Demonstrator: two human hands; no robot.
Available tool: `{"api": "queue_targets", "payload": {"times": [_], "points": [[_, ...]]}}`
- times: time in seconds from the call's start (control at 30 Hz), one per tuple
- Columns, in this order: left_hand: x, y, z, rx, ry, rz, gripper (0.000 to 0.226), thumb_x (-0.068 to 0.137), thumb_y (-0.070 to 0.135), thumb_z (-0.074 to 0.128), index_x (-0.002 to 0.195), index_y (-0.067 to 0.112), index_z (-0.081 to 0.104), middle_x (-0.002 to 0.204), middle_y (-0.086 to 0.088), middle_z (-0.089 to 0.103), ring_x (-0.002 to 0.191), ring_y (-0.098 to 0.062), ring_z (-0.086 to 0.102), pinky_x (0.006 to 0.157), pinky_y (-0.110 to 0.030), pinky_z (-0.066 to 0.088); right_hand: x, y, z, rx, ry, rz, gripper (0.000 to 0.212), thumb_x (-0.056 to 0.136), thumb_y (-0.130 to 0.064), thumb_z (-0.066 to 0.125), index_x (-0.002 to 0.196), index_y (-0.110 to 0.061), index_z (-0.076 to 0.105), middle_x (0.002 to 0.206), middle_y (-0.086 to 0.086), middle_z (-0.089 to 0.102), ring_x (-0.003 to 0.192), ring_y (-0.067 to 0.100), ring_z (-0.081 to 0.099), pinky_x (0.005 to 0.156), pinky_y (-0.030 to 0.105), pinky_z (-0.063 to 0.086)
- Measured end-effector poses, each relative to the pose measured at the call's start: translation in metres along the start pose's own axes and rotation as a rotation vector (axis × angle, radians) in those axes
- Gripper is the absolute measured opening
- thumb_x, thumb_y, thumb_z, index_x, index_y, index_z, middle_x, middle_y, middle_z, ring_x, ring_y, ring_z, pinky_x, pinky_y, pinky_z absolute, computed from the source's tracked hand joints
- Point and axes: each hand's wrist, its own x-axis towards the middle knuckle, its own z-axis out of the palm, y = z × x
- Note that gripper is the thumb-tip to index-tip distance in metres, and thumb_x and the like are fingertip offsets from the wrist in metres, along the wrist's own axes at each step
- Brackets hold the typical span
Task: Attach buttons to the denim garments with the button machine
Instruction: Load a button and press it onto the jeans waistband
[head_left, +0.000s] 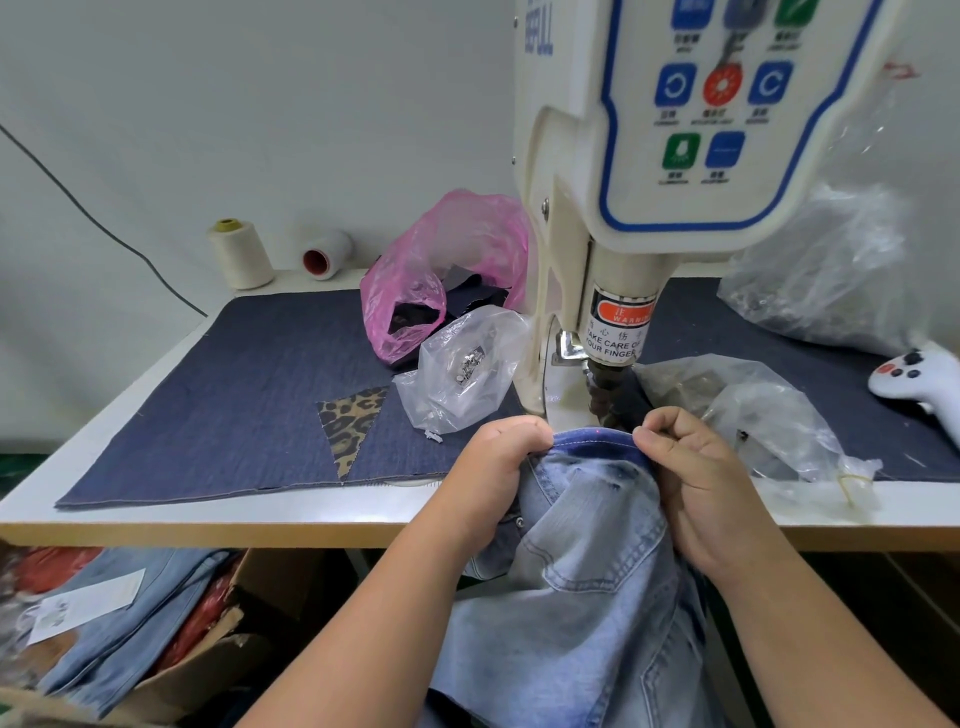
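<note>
Under the button machine (623, 218), the denim garment (587, 545) hangs off the table (208, 519). Left hand (498, 467) and right hand (696, 483) each pinch its waistband, fingers curled tight.

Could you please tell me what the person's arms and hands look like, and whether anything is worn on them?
Both forearms enter from the bottom edge, bare as far as the view shows: no sleeves or gloves. The left hand and the right hand show no rings, watch or bracelets. Fingernails look short and unpainted.
</note>
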Motion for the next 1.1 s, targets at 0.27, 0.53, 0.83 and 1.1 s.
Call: {"api": "queue_targets", "payload": {"times": [0.27, 0.53, 0.83, 1.1], "points": [[0.0014, -0.0016, -0.0001, 0.016, 0.035, -0.018, 0.016, 0.068, 0.018, 0.048, 0.054, 0.019, 0.057, 0.057, 0.004, 0.049, 0.053, -0.008, 0.041, 0.047, -0.020, 0.034, -0.0008, 0.0008, -0.0001, 0.057, 0.011, 0.006, 0.040, 0.092, 0.004, 0.046, 0.068, -0.022, 0.064, 0.069, 0.005, 0.059, 0.064, 0.014, 0.060, 0.058, 0.021, 0.052], [-0.0024, 0.0004, 0.0012, -0.027, 0.014, -0.019, 0.026, 0.079, 0.031, 0.057, 0.068, 0.008, 0.053, 0.063, -0.007, 0.043, 0.060, -0.018, 0.038, 0.057, -0.030, 0.032, 0.0008, 0.0010, 0.0020, 0.067, 0.027, 0.019, 0.019, 0.080, -0.004, 0.060, 0.071, -0.021, 0.062, 0.071, 0.008, 0.060, 0.064, 0.015, 0.061, 0.058, 0.021, 0.053], [-0.0030, 0.0039, 0.0035, -0.023, 0.031, -0.011, 0.022, 0.075, 0.026, 0.056, 0.074, 0.005, 0.052, 0.062, -0.004, 0.040, 0.057, -0.014, 0.035, 0.053, -0.029, 0.029, 0.0002, 0.0022, 0.0012, 0.047, 0.021, -0.009, 0.007, 0.075, -0.009, 0.061, 0.079, -0.014, 0.057, 0.071, 0.007, 0.063, 0.065, 0.014, 0.064, 0.060, 0.021, 0.054], [-0.0013, 0.0014, 0.0021, -0.008, 0.035, -0.014, 0.016, 0.073, 0.024, 0.054, 0.060, 0.019, 0.047, 0.057, 0.002, 0.039, 0.054, -0.011, 0.033, 0.051, -0.027, 0.028, -0.0003, 0.0012, 0.0017, 0.046, 0.008, -0.004, 0.009, 0.075, -0.009, 0.062, 0.074, -0.018, 0.062, 0.075, 0.010, 0.064, 0.068, 0.017, 0.065, 0.062, 0.023, 0.056]]}}
